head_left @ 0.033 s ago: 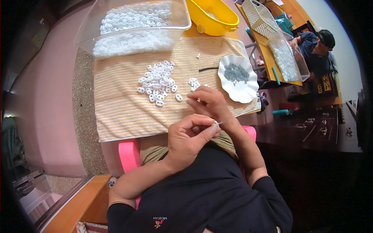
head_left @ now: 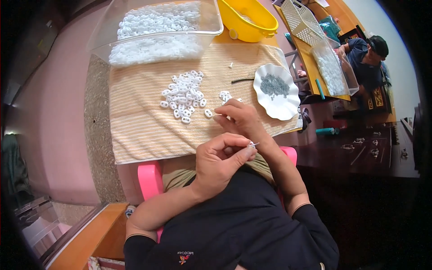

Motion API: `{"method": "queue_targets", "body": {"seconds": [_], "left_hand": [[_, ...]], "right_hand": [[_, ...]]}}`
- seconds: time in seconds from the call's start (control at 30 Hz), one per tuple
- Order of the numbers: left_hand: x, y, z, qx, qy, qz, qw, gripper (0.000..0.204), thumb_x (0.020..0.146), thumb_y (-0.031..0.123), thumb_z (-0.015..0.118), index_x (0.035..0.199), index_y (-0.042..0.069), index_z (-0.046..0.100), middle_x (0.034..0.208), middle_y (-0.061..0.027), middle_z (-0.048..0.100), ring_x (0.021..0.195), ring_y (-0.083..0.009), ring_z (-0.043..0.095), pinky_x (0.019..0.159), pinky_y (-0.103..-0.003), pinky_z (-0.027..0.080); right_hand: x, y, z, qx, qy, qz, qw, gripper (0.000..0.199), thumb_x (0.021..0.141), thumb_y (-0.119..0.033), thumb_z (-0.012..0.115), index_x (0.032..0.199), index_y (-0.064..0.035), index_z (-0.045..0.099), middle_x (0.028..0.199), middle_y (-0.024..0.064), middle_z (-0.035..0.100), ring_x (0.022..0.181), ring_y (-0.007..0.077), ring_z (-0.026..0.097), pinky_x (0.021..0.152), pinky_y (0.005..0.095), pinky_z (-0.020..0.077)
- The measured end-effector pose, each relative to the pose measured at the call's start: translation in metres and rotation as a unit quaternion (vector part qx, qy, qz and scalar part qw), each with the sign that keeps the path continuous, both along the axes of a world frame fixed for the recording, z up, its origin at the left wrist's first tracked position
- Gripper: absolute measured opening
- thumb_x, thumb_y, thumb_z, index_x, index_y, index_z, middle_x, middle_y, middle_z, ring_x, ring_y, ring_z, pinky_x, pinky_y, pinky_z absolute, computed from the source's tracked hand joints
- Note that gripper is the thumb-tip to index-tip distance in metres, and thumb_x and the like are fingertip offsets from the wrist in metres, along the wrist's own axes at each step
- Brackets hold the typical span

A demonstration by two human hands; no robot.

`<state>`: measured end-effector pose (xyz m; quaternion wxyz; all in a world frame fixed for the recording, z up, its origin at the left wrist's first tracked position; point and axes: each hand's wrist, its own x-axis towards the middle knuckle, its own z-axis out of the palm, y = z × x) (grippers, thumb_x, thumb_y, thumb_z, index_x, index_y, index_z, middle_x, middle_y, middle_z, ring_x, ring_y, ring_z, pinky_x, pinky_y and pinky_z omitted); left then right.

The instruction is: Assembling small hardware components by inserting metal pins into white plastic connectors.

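Fingers [head_left: 230, 110] over towel [head_left: 139, 117], floor [head_left: 65, 96] perhaps pinkish

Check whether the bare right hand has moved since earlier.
Yes: the right hand shifted left, nearer the lone white oval two-hole piece on the orange-striped cloth.

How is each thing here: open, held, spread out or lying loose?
Left hand: closed, pinching a small white piece
Right hand: curled; whether it holds anything is unclear
White pile: loose, heaped
Clear bin: open, holding many white pieces
Yellow tub: open
White plate: holding grey bits
Striped towel: spread out
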<state>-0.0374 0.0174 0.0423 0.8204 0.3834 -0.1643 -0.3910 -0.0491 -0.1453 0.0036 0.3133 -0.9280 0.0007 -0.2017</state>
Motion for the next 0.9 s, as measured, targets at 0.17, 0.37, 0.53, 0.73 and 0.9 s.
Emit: {"method": "queue_targets", "body": {"seconds": [0.17,0.37,0.53,0.73,0.9], "left_hand": [[0.004,0.003,0.003,0.0,0.006,-0.01,1.0,0.016,0.084,-0.005,0.066,0.099,-0.002,0.062,0.089,-0.005,0.064,0.078,-0.008,0.061,0.07,-0.021,0.051],[0.006,0.003,0.003,0.006,0.021,-0.012,1.0,0.015,0.083,-0.003,0.067,0.098,-0.001,0.063,0.085,-0.0015,0.064,0.075,-0.004,0.057,0.065,-0.018,0.047],[0.006,0.002,0.002,0.016,0.009,0.001,1.0,0.015,0.083,-0.003,0.067,0.097,-0.002,0.063,0.084,-0.0025,0.064,0.074,-0.0056,0.059,0.066,-0.018,0.048],[0.005,-0.003,-0.006,0.017,0.043,0.011,0.999,0.014,0.083,-0.004,0.066,0.097,-0.003,0.063,0.086,-0.0085,0.066,0.077,-0.013,0.065,0.071,-0.024,0.054],[0.008,-0.005,-0.013,0.028,0.058,0.013,0.998,0.013,0.084,-0.003,0.064,0.097,-0.004,0.062,0.087,-0.0121,0.067,0.078,-0.0157,0.066,0.073,-0.027,0.056]], "right_hand": [[0.013,0.017,0.004,-0.127,0.096,-0.043,0.986,0.015,0.079,-0.015,0.07,0.092,-0.0088,0.065,0.085,0.0076,0.06,0.065,0.0295,0.06,0.054,0.0386,0.0481],[0.013,0.015,0.001,-0.117,0.084,-0.015,0.989,0.016,0.077,-0.015,0.071,0.09,-0.0087,0.065,0.086,0.0074,0.06,0.064,0.0293,0.06,0.053,0.0381,0.0476],[0.006,0.006,-0.001,0.027,-0.02,0.012,0.999,0.015,0.075,-0.007,0.074,0.087,-0.0053,0.065,0.078,0.0042,0.063,0.056,0.0161,0.058,0.048,0.0283,0.0444],[-0.012,-0.001,0.006,0.28,0.105,-0.067,0.952,0.013,0.081,-0.004,0.071,0.091,0.0011,0.064,0.066,-0.0041,0.056,0.058,0.0016,0.048,0.05,0.0184,0.0379],[-0.017,-0.006,0.005,0.303,0.057,-0.049,0.95,0.014,0.084,-0.003,0.067,0.097,0.0031,0.063,0.078,-0.0019,0.058,0.064,0.0021,0.049,0.055,0.0178,0.0386]]}}
